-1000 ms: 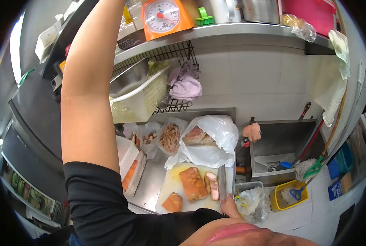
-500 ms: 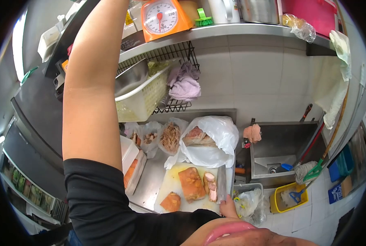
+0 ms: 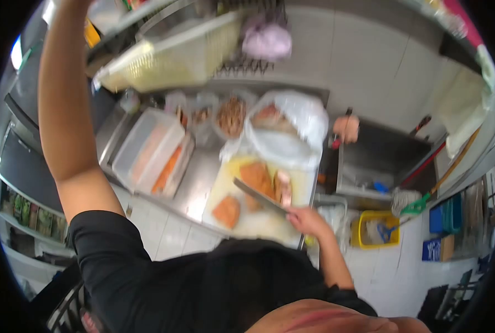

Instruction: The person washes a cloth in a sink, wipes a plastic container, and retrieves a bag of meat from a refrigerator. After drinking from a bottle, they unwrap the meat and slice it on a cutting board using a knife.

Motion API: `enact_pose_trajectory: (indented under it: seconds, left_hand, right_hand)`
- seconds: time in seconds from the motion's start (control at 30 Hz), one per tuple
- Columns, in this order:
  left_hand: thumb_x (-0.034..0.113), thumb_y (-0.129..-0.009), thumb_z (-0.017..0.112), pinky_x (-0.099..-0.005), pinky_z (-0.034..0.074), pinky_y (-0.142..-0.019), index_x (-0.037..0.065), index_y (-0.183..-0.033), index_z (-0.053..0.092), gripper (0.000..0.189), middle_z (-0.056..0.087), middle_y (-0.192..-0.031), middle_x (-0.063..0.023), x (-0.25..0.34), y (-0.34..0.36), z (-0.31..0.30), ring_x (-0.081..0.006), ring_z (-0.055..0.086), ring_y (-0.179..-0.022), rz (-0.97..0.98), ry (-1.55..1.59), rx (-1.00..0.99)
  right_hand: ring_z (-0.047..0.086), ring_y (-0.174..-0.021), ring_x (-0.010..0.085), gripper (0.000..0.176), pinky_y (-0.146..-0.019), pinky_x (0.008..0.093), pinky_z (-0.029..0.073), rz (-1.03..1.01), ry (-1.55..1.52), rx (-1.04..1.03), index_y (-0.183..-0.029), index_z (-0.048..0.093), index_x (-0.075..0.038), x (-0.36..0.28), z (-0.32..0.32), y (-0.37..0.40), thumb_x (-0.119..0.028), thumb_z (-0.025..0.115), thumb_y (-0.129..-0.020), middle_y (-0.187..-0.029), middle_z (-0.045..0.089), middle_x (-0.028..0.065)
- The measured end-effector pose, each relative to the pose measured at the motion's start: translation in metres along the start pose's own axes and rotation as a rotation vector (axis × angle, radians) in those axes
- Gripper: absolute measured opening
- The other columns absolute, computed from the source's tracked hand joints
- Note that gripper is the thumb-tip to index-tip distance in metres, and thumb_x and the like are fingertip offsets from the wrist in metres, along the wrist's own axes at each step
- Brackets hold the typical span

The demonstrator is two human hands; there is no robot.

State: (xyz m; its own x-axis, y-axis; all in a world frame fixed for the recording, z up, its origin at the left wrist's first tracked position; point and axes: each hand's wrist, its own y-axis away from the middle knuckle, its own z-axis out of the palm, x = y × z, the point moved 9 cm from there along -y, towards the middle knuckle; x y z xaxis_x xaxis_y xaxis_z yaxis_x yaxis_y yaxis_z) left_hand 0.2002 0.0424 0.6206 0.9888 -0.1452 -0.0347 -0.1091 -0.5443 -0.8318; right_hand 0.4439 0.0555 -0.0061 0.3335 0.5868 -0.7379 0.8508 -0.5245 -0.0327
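Note:
My right hand (image 3: 308, 220) is closed round the handle of a long knife (image 3: 261, 197). Its blade slants up and left over the white cutting board (image 3: 214, 184), across a large piece of cooked-looking meat with orange-brown skin (image 3: 255, 176). Right of that piece lies a cut strip of meat (image 3: 283, 187), pale on its face. A smaller chunk of meat (image 3: 226, 212) sits at the lower left of the board. My left arm reaches up past the top left edge, so that hand is out of sight. The picture is blurred by motion.
Behind the board are an open white plastic bag (image 3: 308, 119) with meat and a bag of shredded meat (image 3: 232, 115). A lidded plastic container (image 3: 147, 147) stands left, below a basket (image 3: 175, 61). To the right are a sink (image 3: 369, 161) and a yellow bucket (image 3: 364, 230).
My view has tipped downward, bringing more of the counter and floor in. The knife, before upright at the board's right side, now slants over the large meat piece. My left arm stays raised.

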Motion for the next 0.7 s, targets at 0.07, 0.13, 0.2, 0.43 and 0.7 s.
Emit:
enact_pose_trajectory:
  seconds: [0.07,0.13,0.2,0.43,0.7]
  left_hand:
    - [0.031,-0.084,0.071,-0.0383,0.046,-0.095,0.000,-0.134,0.044,0.064,0.055,-0.121,-0.0135,-0.017,0.098,-0.016,-0.0247,0.059,-0.105,-0.130,0.068,-0.020]
    - [0.021,-0.087,0.066,-0.0299,0.044,-0.088,0.002,-0.135,0.040,0.058,0.052,-0.118,-0.0090,0.033,0.196,-0.007,-0.0182,0.054,-0.099,0.213,-0.101,-0.101]
    - [0.023,-0.086,0.067,-0.0334,0.040,-0.096,0.004,-0.144,0.033,0.070,0.051,-0.120,-0.0084,0.022,0.278,0.014,-0.0187,0.050,-0.112,-0.036,0.236,-0.077]
    - [0.018,-0.083,0.053,-0.0363,0.037,-0.107,0.013,-0.149,0.030,0.070,0.043,-0.141,-0.0131,-0.075,0.628,0.118,-0.0266,0.046,-0.128,-1.506,1.094,0.180]
    - [0.032,-0.085,0.065,-0.0487,0.058,-0.078,0.009,-0.129,0.031,0.060,0.047,-0.125,-0.0187,-0.046,0.720,0.171,-0.0306,0.059,-0.108,-1.812,0.870,-0.183]
  right_hand:
    - [0.062,-0.080,0.0408,0.026,-0.070,0.0481,0.049,-0.056,0.031,-0.085,-0.109,0.065,-0.011,-0.016,0.019,-0.005,-0.024,0.060,-0.088,-0.085,0.065,0.0211]
    - [0.064,-0.090,0.0376,0.029,-0.078,0.0483,0.051,-0.057,0.069,-0.221,-0.116,0.065,-0.018,-0.029,0.035,-0.008,-0.024,0.058,-0.088,-0.096,0.068,0.0177]
    - [0.064,-0.091,0.0366,0.032,-0.080,0.0469,0.051,0.029,0.141,-0.416,-0.119,0.065,-0.021,-0.042,0.043,-0.005,-0.022,0.057,-0.088,-0.096,0.068,0.0162]
    - [0.065,-0.090,0.0364,0.031,-0.079,0.0467,0.051,0.052,0.271,-0.606,-0.119,0.065,-0.021,-0.051,0.095,-0.003,-0.019,0.055,-0.089,-0.096,0.069,0.0159]
    - [0.065,-0.084,0.0411,0.032,-0.076,0.0514,0.051,0.338,0.223,-0.183,-0.119,0.063,-0.012,-0.031,0.111,-0.019,-0.016,0.051,-0.090,-0.089,0.067,0.0246]
